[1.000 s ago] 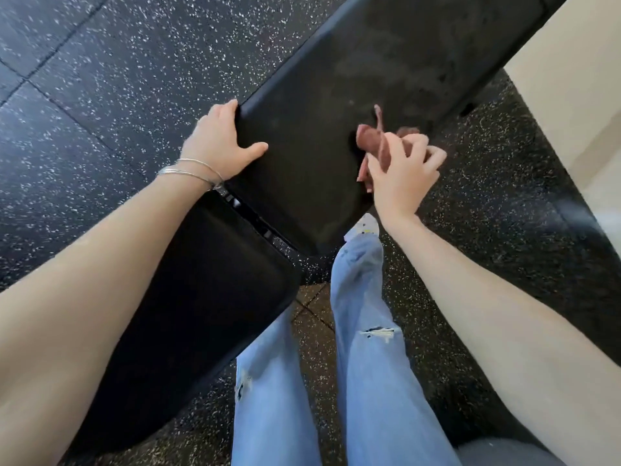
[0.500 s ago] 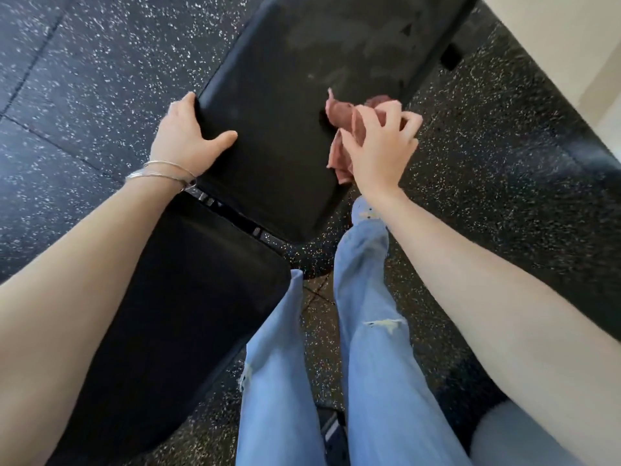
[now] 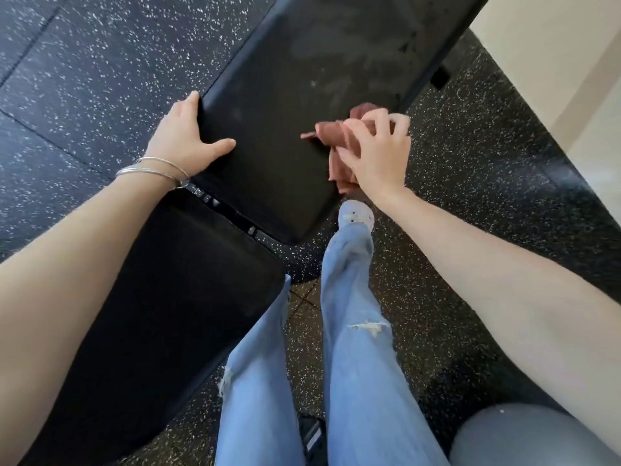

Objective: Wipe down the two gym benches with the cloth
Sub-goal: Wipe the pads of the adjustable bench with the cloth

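Observation:
A black padded gym bench runs from the lower left to the upper right. Its long back pad (image 3: 292, 95) shows faint wipe streaks near the top, and its seat pad (image 3: 161, 304) lies nearer to me. My left hand (image 3: 186, 139), with thin bangles on the wrist, grips the left edge of the back pad, thumb on top. My right hand (image 3: 376, 153) clutches a crumpled reddish-brown cloth (image 3: 337, 139) and presses it on the right side of the back pad, near its edge. Part of the cloth hangs over the edge. No second bench is in view.
Black speckled rubber floor (image 3: 100, 79) surrounds the bench. A cream wall (image 3: 554, 62) stands at the upper right. My legs in light blue jeans (image 3: 356, 331) stand right of the seat pad. A grey rounded object (image 3: 510, 438) sits at the bottom right.
My right hand has dragged the cloth toward the near end of the back pad, along its right edge. My left hand has kept its grip on the left edge.

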Demonstrator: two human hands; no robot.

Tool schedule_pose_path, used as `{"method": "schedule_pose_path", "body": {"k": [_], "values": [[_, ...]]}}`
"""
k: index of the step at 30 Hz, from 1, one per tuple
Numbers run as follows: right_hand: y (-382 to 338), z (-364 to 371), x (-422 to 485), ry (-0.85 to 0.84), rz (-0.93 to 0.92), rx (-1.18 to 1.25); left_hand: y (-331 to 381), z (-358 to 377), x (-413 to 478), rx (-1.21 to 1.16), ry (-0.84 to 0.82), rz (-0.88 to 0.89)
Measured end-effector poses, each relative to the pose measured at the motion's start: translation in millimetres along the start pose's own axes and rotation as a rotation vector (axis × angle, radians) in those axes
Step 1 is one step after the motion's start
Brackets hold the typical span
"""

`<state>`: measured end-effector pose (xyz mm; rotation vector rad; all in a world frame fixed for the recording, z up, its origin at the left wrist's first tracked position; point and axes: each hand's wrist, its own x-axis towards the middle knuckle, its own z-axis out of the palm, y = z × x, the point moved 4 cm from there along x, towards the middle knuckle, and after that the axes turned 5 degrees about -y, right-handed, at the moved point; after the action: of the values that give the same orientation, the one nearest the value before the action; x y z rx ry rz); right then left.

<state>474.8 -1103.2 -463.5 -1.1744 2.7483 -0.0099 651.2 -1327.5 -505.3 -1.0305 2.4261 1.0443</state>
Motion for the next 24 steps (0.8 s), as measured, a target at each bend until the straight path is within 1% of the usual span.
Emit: {"method": "schedule_pose_path", "body": {"k": [1, 2, 3, 4, 5, 8, 9, 11, 13, 15, 17, 20, 24], "values": [[-4.7, 1.8, 5.4, -0.013, 0.179, 0.01, -0.6, 1.5, -0.4, -0.006, 0.0, 0.001], [-16.2, 2.8, 5.7, -0.018, 0.287, 0.008, -0.8, 3.8, -1.2, -0.012, -0.001, 0.002], [-30.1, 3.8, 3.1, -0.019, 0.324, -0.011, -0.4, 6.0, -2.6, -0.019, -0.005, 0.005], [-43.7, 5.0, -1.0, -0.017, 0.291, -0.045, 0.1, 7.7, -4.6, -0.028, -0.011, 0.009], [-56.3, 6.2, -5.1, -0.018, 0.204, -0.074, 0.0, 8.4, -6.3, -0.036, -0.017, 0.015], [-84.9, 8.0, -4.0, -0.083, -0.141, -0.11, -5.9, 5.0, -6.6, -0.053, -0.014, 0.032], [-91.1, 7.9, 1.8, -0.089, -0.203, -0.129, -8.0, 3.4, -6.1, -0.059, -0.009, 0.037], [-100.8, 8.7, 13.0, -0.094, -0.243, -0.173, -9.0, 3.1, -7.1, -0.067, -0.011, 0.049], [-108.7, 11.4, 21.2, -0.141, -0.291, -0.188, -8.8, 5.1, -10.1, -0.065, -0.025, 0.05], [-109.8, 11.9, 33.2, -0.193, -0.374, -0.217, -8.7, 4.9, -10.8, -0.056, -0.045, 0.05], [-110.0, 8.3, 49.3, -0.207, -0.443, -0.255, -7.6, 2.1, -9.6, -0.045, -0.06, 0.06], [-119.3, 4.2, 71.2, -0.17, -0.406, -0.248, -6.1, 0.0, -9.0, -0.033, -0.048, 0.062], [-133.1, 5.6, 87.0, -0.112, -0.204, -0.154, -5.8, 1.6, -8.4, -0.044, -0.027, 0.04]]}}
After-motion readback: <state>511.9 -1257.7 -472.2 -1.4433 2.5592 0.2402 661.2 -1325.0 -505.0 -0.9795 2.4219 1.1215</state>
